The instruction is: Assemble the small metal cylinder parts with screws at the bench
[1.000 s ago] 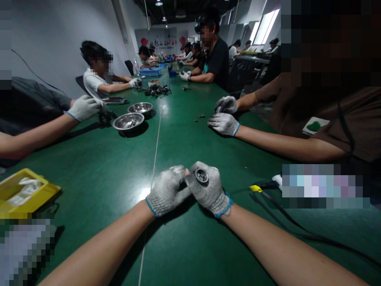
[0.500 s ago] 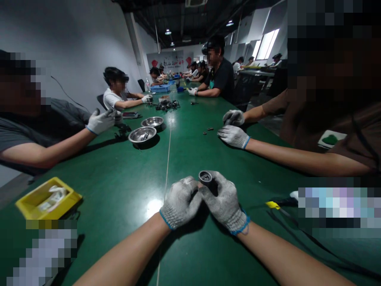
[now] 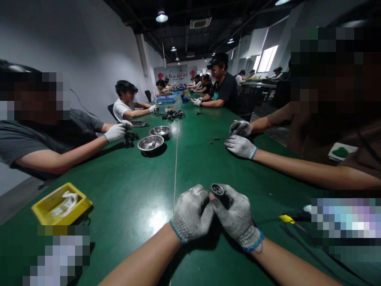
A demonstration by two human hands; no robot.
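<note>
Both my hands wear grey-white knit gloves with blue cuffs and meet just above the green table [image 3: 127, 190]. A short dark cylindrical part [image 3: 217, 190], with a round rimmed end facing up, is gripped in my right hand [image 3: 236, 212]. Some inner detail shows within its rim, too small to name. My left hand [image 3: 192, 212] is closed, with its fingertips against the right thumb and close to the cylinder's side. Whatever sits between the left fingers is hidden.
To the left are a yellow bin [image 3: 86, 203] with white items inside and two metal bowls [image 3: 151, 149]. Small dark rings [image 3: 211, 142] lie near a co-worker's gloved hands [image 3: 240, 146]. A black cable with a yellow tag [image 3: 287, 219] is at right. Dark parts [image 3: 173, 115] are piled farther back.
The view has tilted up and shifted left, so everything appears lower and farther right. The dark cylinder's end is tilted differently. The left co-worker's gloved hands have lowered.
</note>
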